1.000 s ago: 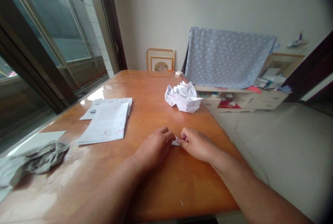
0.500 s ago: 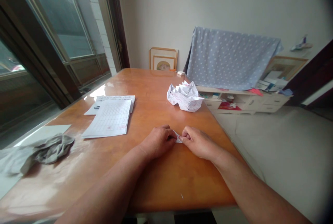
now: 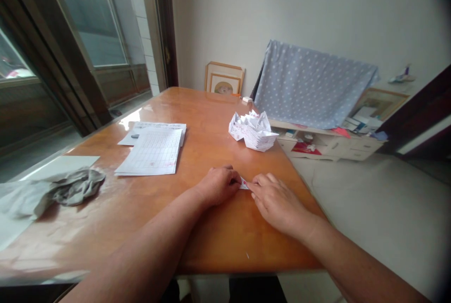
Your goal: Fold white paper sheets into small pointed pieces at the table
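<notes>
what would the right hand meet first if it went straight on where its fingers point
The right hand would likely meet the small folded paper first, just ahead of it, then the left hand beyond; exact contact is hard to tell.

Small paper (image 3: 243,185) between left hand (image 3: 220,185) and right hand (image 3: 278,203): white, touch of red. Tabletop (image 3: 211,242) under hands: glossy orange-brown. Folded papers (image 3: 260,141) beyond hands: white, dark flecks. Sheets (image 3: 151,152), left: white, ruled grid. Draped cloth (image 3: 317,84), farther off: grey-blue, white dots.

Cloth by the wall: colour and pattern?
Blue-grey cloth with white dots; shows best in the head view.
</notes>
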`<state>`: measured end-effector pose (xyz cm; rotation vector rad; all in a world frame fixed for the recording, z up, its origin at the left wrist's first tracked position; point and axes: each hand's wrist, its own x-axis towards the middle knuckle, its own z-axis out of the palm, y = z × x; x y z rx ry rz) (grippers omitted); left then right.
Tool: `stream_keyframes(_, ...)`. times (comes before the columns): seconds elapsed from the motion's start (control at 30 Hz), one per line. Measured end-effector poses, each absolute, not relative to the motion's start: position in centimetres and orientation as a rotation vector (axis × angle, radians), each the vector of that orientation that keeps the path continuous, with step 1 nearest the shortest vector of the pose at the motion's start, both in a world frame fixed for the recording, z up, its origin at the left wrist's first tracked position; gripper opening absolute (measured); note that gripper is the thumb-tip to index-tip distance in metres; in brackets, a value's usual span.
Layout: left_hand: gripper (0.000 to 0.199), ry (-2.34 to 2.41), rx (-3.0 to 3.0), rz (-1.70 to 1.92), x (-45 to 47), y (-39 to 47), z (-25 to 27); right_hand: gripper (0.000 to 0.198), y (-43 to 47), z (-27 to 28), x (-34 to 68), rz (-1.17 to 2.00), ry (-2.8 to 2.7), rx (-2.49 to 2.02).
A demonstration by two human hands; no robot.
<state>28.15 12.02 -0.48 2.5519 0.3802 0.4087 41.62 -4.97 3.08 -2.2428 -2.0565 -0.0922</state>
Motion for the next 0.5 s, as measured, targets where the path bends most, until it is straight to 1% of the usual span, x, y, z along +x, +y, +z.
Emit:
stream_keyframes(0.1, 0.017, 0.373, 2.557, 0.412, 28.2, 12.1, -0.6, 0.035, -5.6, 2.9, 40.6, -0.190, -2.065, -2.327)
stream_keyframes(0.33, 0.017, 0.391, 2.569, 0.413, 28.1, 12.1, -0.6, 0.037, -5.4, 2.1, 40.7, -0.193, -2.028, -2.370)
stream_keyframes(0.5, 0.016, 0.410, 2.588, 0.399, 28.1, 12.0, -0.4, 0.043, -6.6, 1.5, 41.4, -0.196, -2.051, -2.314)
